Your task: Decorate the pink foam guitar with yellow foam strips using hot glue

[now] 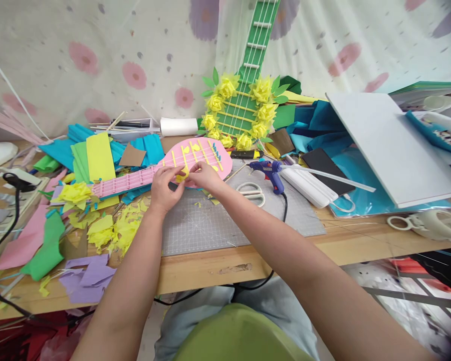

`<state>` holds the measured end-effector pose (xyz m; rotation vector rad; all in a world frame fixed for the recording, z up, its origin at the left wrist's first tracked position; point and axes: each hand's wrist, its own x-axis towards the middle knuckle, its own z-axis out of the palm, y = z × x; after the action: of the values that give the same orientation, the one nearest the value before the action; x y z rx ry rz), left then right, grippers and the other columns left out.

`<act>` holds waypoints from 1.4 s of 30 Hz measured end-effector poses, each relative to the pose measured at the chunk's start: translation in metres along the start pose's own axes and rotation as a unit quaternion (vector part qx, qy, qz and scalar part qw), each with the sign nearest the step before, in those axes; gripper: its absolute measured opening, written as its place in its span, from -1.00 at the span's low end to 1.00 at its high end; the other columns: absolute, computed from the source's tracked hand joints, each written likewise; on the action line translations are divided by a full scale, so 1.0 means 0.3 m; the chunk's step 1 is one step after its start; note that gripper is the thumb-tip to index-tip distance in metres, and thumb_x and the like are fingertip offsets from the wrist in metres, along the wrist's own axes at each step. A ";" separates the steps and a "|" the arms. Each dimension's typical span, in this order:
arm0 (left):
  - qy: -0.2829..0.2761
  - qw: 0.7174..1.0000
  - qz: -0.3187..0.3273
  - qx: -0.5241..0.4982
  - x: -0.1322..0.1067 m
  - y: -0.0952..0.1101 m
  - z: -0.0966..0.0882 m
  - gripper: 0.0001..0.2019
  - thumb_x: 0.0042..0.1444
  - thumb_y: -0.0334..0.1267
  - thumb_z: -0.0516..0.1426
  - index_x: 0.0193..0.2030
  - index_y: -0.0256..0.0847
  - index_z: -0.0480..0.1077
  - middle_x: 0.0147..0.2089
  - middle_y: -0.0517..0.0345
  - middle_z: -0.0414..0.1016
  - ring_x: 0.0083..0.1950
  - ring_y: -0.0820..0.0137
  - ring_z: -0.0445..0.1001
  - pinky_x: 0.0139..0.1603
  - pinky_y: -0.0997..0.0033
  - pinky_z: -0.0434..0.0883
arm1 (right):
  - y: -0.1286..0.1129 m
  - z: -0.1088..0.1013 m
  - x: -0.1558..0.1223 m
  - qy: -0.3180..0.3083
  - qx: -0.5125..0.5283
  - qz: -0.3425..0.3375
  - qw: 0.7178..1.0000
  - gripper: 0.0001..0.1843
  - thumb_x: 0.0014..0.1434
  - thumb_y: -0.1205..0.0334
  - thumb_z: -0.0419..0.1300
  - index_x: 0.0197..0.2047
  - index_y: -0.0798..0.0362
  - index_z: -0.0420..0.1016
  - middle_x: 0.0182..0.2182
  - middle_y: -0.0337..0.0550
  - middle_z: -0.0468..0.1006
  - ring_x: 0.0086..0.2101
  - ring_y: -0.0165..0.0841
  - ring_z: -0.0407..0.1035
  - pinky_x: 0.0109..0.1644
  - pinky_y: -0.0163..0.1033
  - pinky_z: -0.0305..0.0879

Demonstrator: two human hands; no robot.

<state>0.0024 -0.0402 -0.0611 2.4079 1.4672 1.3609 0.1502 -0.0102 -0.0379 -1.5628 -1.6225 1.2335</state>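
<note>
A pink paper guitar [224, 159] lies flat on the desk, its neck [128, 182] pointing left. Yellow strips, small yellow paper shapes and blue pegs sit on its body. Over the lower edge of that body, my left hand [167, 187] and my right hand [204, 177] meet with bent fingers around a small yellow paper piece [182, 174]. Fingertips of both hands pinch at this piece; part of it is hidden behind them. Whether it is stuck to the guitar, I cannot tell. A yellow paper flower [75, 192] rests at the neck's far end.
Behind stands a green paper guitar [235, 118] ringed with yellow flowers. On the right are a blue glue gun [270, 173] with its cord, scissors [252, 193], a white power bank-like box [308, 185] and a white board [394, 145]. Yellow scraps [116, 230] litter the left, beside a grey cutting mat [210, 230].
</note>
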 end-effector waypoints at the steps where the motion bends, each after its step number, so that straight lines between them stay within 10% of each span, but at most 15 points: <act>1: -0.007 1.000 0.006 0.005 0.001 0.003 -0.002 -0.60 -0.03 -0.28 0.11 0.01 -0.15 0.40 -0.19 0.08 0.56 -0.06 0.23 0.40 0.07 0.13 0.31 | 0.000 0.000 -0.003 0.002 0.005 -0.004 1.000 -0.78 -0.13 0.28 0.19 -0.37 0.01 0.23 -0.46 -0.32 0.52 -0.38 -0.41 0.43 -0.31 -0.31 0.32; 17: -0.021 0.999 -0.019 0.031 0.004 -0.001 0.014 -0.56 -0.04 -0.41 0.08 0.05 -0.12 0.36 -0.22 0.11 0.53 -0.08 0.24 0.40 0.03 0.14 0.32 | 0.048 -0.076 -0.069 0.023 -0.066 -0.116 0.991 -0.82 -0.02 0.39 0.06 -0.29 0.00 0.24 -0.33 -0.30 0.56 -0.28 -0.41 0.43 -0.20 -0.30 0.26; 23: -0.021 0.999 -0.034 0.020 0.002 0.002 0.009 -0.55 -0.05 -0.41 0.09 0.05 -0.11 0.36 -0.21 0.11 0.52 -0.07 0.24 0.40 -0.02 0.18 0.36 | 0.031 -0.063 -0.122 -0.001 -0.240 -0.257 0.936 -0.81 0.12 0.35 0.00 -0.17 -0.02 0.26 -0.15 -0.21 0.55 -0.14 -0.31 0.37 -0.17 -0.24 0.20; 42: 0.022 0.999 -0.025 -0.015 -0.004 0.002 -0.010 -0.48 -0.14 -0.48 0.01 0.05 -0.18 0.34 -0.17 0.09 0.53 -0.03 0.28 0.40 0.09 0.19 0.31 | 0.073 -0.034 -0.093 0.015 -0.426 -0.325 0.844 -0.70 0.25 0.31 -0.13 -0.01 0.09 0.29 -0.23 -0.03 0.50 -0.13 -0.24 0.31 -0.31 -0.27 0.11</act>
<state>0.0006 -0.0428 -0.0598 2.3224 1.4956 1.4221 0.1734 -0.0372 -0.0478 -1.2171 -2.5690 0.0872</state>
